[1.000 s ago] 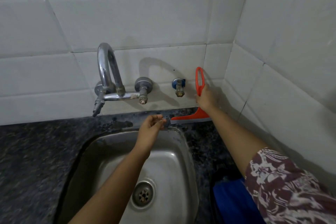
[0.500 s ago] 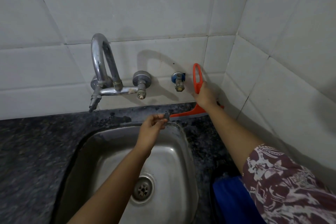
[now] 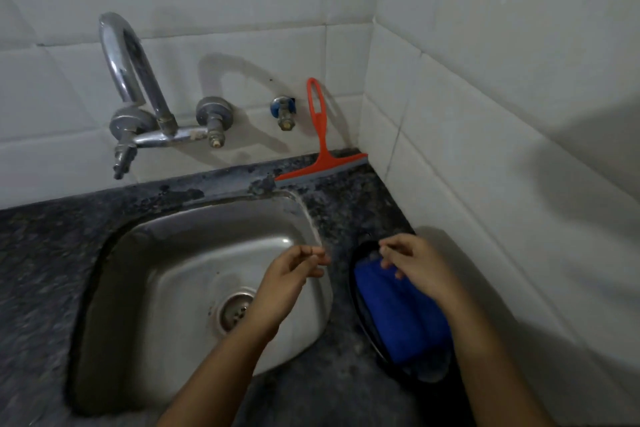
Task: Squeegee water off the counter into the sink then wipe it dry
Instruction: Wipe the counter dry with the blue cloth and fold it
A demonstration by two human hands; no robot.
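**Squeegee released; drying stage due**

Head view: the squeegee now leans unheld at the worktop's back right corner. The left hand has drawn back over the sink, loosely curled and empty. The right hand, relaxed, has moved onto the cloth by the right edge, with no grip evident. Wiping likely follows.

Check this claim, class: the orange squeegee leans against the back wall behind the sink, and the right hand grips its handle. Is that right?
The orange squeegee does lean against the back wall behind the sink, but no hand grips it: the head view shows the right hand over the blue cloth.
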